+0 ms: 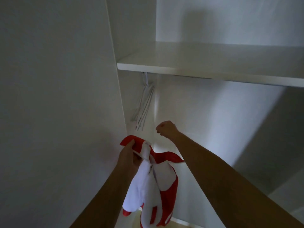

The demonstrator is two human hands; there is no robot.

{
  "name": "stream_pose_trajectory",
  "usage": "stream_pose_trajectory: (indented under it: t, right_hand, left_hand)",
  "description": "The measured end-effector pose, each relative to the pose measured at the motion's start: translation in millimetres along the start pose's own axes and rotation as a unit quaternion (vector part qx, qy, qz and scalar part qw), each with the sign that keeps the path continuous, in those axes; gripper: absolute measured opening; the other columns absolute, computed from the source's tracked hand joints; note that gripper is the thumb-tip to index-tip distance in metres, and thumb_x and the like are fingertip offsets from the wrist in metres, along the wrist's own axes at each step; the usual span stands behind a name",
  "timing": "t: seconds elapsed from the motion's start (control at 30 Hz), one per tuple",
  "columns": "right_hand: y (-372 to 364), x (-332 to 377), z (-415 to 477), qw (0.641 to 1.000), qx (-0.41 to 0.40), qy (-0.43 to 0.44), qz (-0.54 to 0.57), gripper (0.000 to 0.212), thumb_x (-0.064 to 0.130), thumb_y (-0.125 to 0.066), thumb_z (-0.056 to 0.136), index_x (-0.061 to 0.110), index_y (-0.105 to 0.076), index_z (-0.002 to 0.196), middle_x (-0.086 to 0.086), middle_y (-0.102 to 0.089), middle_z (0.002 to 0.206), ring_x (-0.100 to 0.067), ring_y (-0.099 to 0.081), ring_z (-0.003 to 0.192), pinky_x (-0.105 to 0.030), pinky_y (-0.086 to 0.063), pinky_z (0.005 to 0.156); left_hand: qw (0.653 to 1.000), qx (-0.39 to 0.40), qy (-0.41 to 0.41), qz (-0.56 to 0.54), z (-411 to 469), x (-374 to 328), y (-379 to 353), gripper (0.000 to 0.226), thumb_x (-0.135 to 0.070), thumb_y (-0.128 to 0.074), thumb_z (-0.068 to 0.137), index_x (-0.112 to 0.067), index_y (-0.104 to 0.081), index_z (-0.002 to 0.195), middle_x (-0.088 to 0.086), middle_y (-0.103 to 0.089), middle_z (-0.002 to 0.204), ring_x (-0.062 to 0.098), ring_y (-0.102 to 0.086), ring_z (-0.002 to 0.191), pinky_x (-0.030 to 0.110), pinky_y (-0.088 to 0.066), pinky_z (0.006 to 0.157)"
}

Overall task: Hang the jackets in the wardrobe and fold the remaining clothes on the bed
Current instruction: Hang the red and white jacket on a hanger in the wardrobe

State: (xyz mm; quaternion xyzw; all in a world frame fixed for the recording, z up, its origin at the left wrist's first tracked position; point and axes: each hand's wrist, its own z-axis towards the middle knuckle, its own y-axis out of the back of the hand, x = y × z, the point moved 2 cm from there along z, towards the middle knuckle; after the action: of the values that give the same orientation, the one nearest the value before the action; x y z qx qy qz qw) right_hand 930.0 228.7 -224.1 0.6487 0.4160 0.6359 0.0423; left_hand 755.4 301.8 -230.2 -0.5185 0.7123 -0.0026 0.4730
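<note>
Only the head view to go on, so here's what we've got. We're looking into the wardrobe [65,96], white inside, with a shelf [205,69] running across the upper part.

The left hand [129,155] is gripping the red and white jacket [153,181] up by the collar end, thumb pinched over the red fabric. The rest of it dangles straight down, so its long axis is pretty much vertical, and it's bunched rather than spread. It's in the air in front of the open wardrobe, not on anything yet.

The right hand [166,128] is higher and further in, curled into a fist with nothing visible in it.

What matters for the next bit, we reckon, is the hangers [144,104]. A small bunch of white ones hooks up under the shelf's front edge, tight against the left wall and hanging down at a slant. We can't really make out the rail itself. Their lower ends sit just above and to the left of the right hand, which is clearly the nearer one. The left hand is lower and busy with the jacket.

So our guess is the free right hand goes up and left for a hanger, and the jacket comes up to meet it.
</note>
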Motion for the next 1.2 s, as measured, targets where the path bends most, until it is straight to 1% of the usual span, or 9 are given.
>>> stream_pose_trajectory:
  t: [0.07,0.13,0.33,0.5,0.63,0.87,1.0,1.1,1.2]
  right_hand:
    - [-14.6,11.9,25.0,0.999,0.008,-0.011,0.031,0.025,0.011,-0.057,0.088,-0.006,-0.068,0.103,-0.018,-0.067,0.094,-0.021,-0.057,0.078,-0.023,-0.042,0.058]
    - [-26.9,23.9,45.0,0.998,0.009,-0.016,0.063,0.027,0.013,-0.058,0.088,-0.008,-0.067,0.103,-0.014,-0.062,0.086,-0.022,-0.056,0.077,-0.023,-0.039,0.055]
    - [-56.1,39.4,85.9,0.999,0.010,-0.030,0.039,0.025,0.015,-0.059,0.086,-0.005,-0.068,0.099,-0.003,-0.053,0.061,-0.012,-0.049,0.055,-0.020,-0.038,0.050]
    - [-70.4,40.9,102.5,0.997,0.022,-0.052,0.056,0.029,0.019,-0.062,0.086,-0.006,-0.068,0.100,-0.011,-0.061,0.082,-0.019,-0.058,0.074,-0.026,-0.043,0.066]
    - [-77.4,47.5,105.5,0.994,0.032,-0.061,0.091,0.032,0.016,-0.067,0.080,-0.006,-0.067,0.103,-0.011,-0.062,0.084,-0.021,-0.059,0.077,-0.028,-0.044,0.067]
    - [-83.1,52.4,108.5,0.997,0.035,-0.031,0.056,0.025,0.012,-0.065,0.078,-0.007,-0.070,0.093,-0.011,-0.064,0.079,-0.019,-0.060,0.075,-0.026,-0.045,0.062]
    - [-75.0,45.9,102.3,0.996,0.040,-0.022,0.079,0.016,0.013,-0.063,0.082,0.004,-0.066,0.070,-0.009,-0.063,0.070,-0.018,-0.059,0.067,-0.023,-0.044,0.054]
    - [-61.8,37.5,93.4,0.986,0.056,-0.021,0.157,0.021,0.007,-0.055,0.089,0.006,-0.060,0.069,-0.010,-0.062,0.067,-0.020,-0.060,0.061,-0.028,-0.051,0.062]
    - [-45.4,35.8,86.6,0.963,0.049,-0.031,0.265,0.018,0.005,-0.050,0.092,0.006,-0.055,0.074,-0.010,-0.056,0.061,-0.019,-0.051,0.048,-0.027,-0.047,0.051]
  left_hand:
    - [1.000,0.001,-0.004,0.006,14.2,-9.4,-1.1,0.038,-0.023,-0.048,0.097,0.004,-0.053,0.123,0.018,-0.068,0.098,0.029,-0.063,0.089,0.038,-0.050,0.068]
    - [1.000,-0.003,-0.008,0.009,26.6,-17.3,-1.0,0.037,-0.024,-0.050,0.096,0.003,-0.053,0.121,0.017,-0.066,0.097,0.027,-0.063,0.085,0.035,-0.051,0.063]
    - [1.000,0.000,-0.028,-0.009,48.9,-27.7,9.5,0.020,-0.022,-0.050,0.096,-0.005,-0.060,0.095,0.010,-0.073,0.073,0.025,-0.066,0.078,0.035,-0.049,0.061]
    - [1.000,-0.001,-0.021,-0.019,54.6,-26.3,13.3,0.016,-0.019,-0.051,0.095,-0.005,-0.057,0.101,0.016,-0.067,0.094,0.028,-0.064,0.087,0.037,-0.051,0.067]
    - [1.000,0.000,-0.016,-0.026,58.0,-28.0,12.3,0.012,-0.018,-0.051,0.096,-0.008,-0.057,0.094,0.015,-0.066,0.092,0.028,-0.063,0.085,0.037,-0.050,0.066]
    - [0.999,0.010,-0.017,-0.031,62.5,-29.0,16.2,0.021,-0.017,-0.050,0.097,-0.005,-0.053,0.113,0.015,-0.067,0.095,0.027,-0.064,0.087,0.036,-0.050,0.067]
    - [1.000,0.005,-0.016,-0.022,65.6,-29.2,20.4,0.021,-0.019,-0.050,0.096,-0.006,-0.052,0.112,0.014,-0.066,0.095,0.027,-0.063,0.088,0.037,-0.050,0.067]
    - [1.000,0.008,-0.015,-0.014,67.6,-32.0,21.3,0.028,-0.020,-0.051,0.096,-0.006,-0.051,0.120,0.015,-0.064,0.103,0.028,-0.062,0.091,0.038,-0.050,0.069]
    - [1.000,0.009,-0.018,-0.006,69.9,-33.5,22.5,0.033,-0.022,-0.051,0.096,-0.004,-0.051,0.124,0.015,-0.064,0.105,0.029,-0.062,0.091,0.040,-0.050,0.074]
